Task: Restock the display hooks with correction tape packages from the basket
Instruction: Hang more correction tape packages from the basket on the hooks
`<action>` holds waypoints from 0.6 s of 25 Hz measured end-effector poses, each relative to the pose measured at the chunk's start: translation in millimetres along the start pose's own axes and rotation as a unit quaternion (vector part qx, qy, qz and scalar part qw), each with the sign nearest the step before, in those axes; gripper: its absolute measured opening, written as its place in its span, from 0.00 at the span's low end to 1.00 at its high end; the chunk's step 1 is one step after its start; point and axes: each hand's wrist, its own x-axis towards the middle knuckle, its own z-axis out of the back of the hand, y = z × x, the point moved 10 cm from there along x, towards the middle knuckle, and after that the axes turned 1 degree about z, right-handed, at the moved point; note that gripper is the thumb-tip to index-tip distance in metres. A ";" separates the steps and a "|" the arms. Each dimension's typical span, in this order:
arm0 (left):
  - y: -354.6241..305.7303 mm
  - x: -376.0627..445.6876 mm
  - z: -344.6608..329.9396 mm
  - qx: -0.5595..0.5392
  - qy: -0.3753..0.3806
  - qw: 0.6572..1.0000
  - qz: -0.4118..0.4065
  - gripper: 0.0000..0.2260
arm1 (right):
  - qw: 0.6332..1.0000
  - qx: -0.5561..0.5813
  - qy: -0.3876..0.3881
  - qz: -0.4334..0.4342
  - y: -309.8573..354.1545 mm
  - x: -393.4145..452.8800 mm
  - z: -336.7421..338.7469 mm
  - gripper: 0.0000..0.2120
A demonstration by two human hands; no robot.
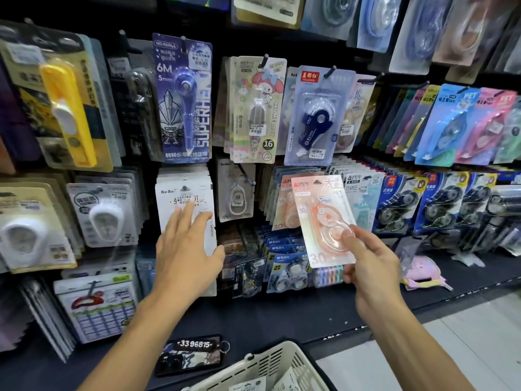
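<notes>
Nearest the camera, at the bottom centre of the frame, sits the cream basket, slatted hard plastic with a few more packages lying inside. Just left of it a key tag with white digits lies on the dark shelf.

At left centre, the left hand is spread flat, fingers straight, pressing a thick stack of white cards hanging on a hook; it grips nothing.

At right centre, the right hand pinches the lower corner of a peach correction tape package, thumb over the clear round blister, card upright and tilted slightly left. Just behind it hangs a row of matching peach packages, probably its hook.

To hang it well, I would grip higher for stiffness, since thin glossy card bends, then line the punched hole at its top with the hook tip and slide it straight back, while the free hand steadies the row.
</notes>
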 end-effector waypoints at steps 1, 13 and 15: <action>1.1 -0.2 -0.9 0.000 0.003 1.000 -0.001 0.31 | 1.000 0.002 0.005 -0.004 -0.4 -0.6 -1.3 0.12; -0.3 -19.3 -7.0 0.041 -0.052 0.996 -0.067 0.29 | 0.981 0.018 0.166 -0.104 -29.6 -11.2 -39.1 0.21; -1.1 -49.6 -47.7 0.083 0.004 0.991 -0.104 0.26 | 0.975 -0.081 0.165 -0.122 -68.9 -26.2 -38.4 0.12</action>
